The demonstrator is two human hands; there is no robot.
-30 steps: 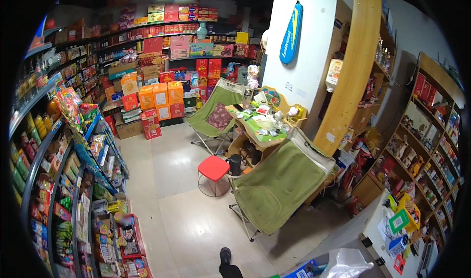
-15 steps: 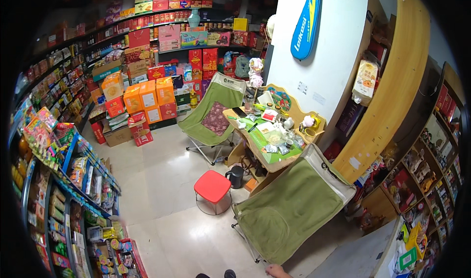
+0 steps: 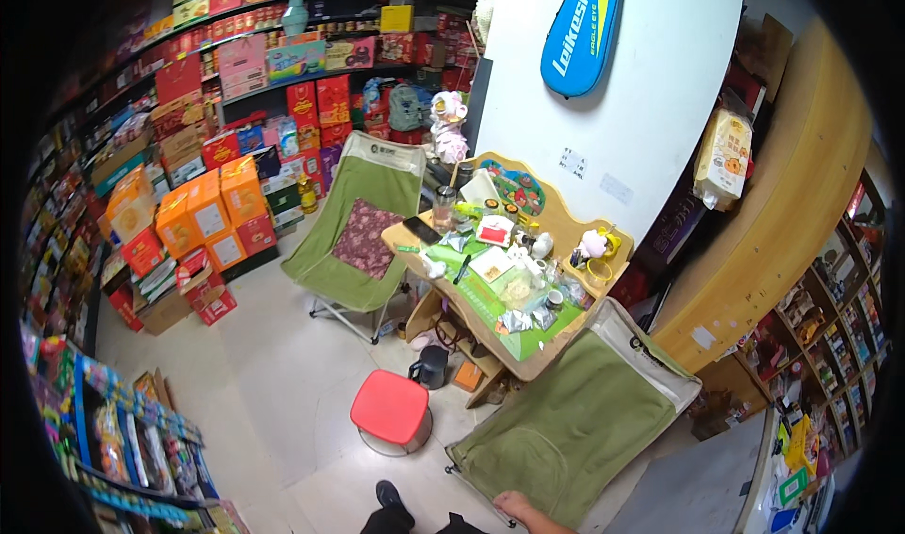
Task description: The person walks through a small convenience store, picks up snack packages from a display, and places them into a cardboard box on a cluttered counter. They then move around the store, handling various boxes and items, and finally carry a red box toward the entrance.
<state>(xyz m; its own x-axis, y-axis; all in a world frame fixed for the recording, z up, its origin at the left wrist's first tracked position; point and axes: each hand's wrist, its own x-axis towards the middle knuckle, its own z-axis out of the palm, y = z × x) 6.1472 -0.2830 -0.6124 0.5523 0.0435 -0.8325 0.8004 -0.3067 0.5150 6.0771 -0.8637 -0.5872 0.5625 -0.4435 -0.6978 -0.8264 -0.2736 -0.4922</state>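
My right hand (image 3: pixel 514 506) comes in at the lower edge, over the front edge of a green folding chair (image 3: pixel 556 440). Its fingers show small and bunched, and whether it touches the chair cloth or holds anything I cannot make out. My left hand is out of view. One black shoe (image 3: pixel 391 498) of mine stands on the floor left of that hand. Ahead are a red-topped stool (image 3: pixel 389 408) and a dark jug (image 3: pixel 430 368). Beyond them is a wooden desk (image 3: pixel 528 360) bearing a phone (image 3: pixel 421 230), a dark pen (image 3: pixel 462 269), foil packets and cups.
A second green folding chair (image 3: pixel 353 218) with a patterned cushion (image 3: pixel 370 239) stands left of the desk. Orange boxes (image 3: pixel 193 215) are stacked at the far left. A snack rack (image 3: pixel 141 435) is near left. A blue racket bag (image 3: pixel 583 34) hangs on the wall; a grey counter (image 3: pixel 693 477) is near right.
My view has moved forward and turned right, so the desk and stool look nearer. My right hand and forearm now reach further into view over the near chair; a shoe and leg show more.
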